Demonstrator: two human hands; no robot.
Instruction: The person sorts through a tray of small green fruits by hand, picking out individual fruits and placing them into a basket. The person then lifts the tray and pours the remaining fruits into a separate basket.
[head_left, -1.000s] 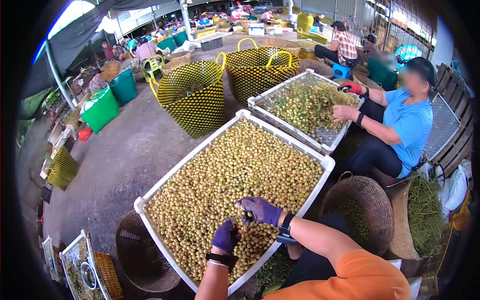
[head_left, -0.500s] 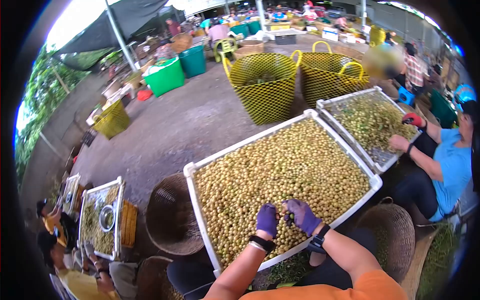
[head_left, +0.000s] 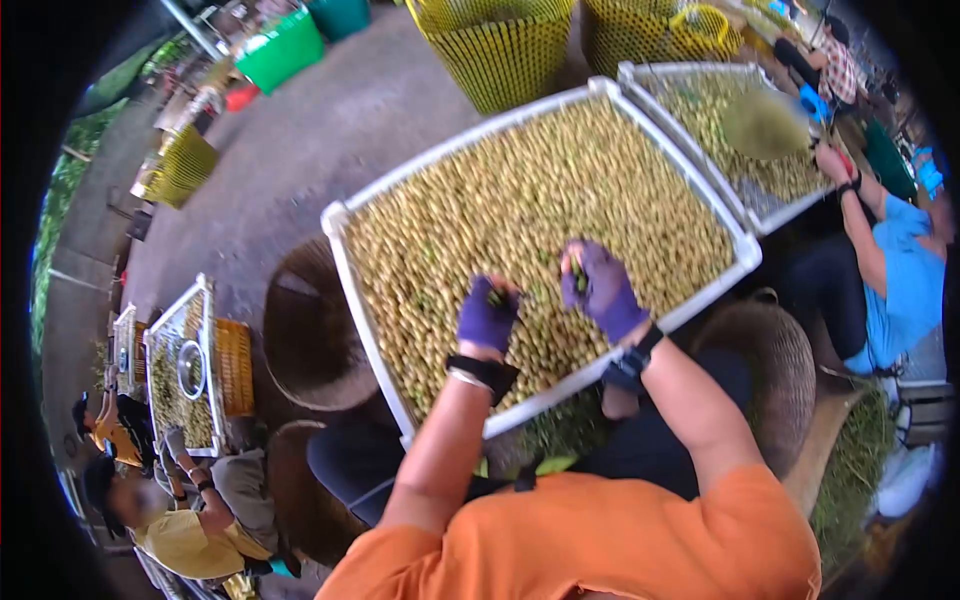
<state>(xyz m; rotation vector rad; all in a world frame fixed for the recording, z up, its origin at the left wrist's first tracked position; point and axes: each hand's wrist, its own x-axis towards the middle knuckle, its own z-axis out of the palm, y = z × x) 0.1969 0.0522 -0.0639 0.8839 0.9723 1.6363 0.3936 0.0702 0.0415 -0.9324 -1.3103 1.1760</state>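
Note:
A shallow white-framed tray in front of me is full of small round yellow-brown fruits. Over its near part is my left hand, in a purple glove with bare fingertips, curled round small green fruits. To the right, my right hand wears a matching glove; its fingers are closed on small green fruits too, partly hidden by the glove. The two hands are apart, with loose fruits showing between and below them.
Woven baskets stand left and right of me. A second tray adjoins mine, where a person in a blue shirt works. Yellow baskets stand beyond. At left, people sit by another tray.
The view has tilted down, so the trays and baskets sit higher in it. My hands have moved apart from near contact, each still curled.

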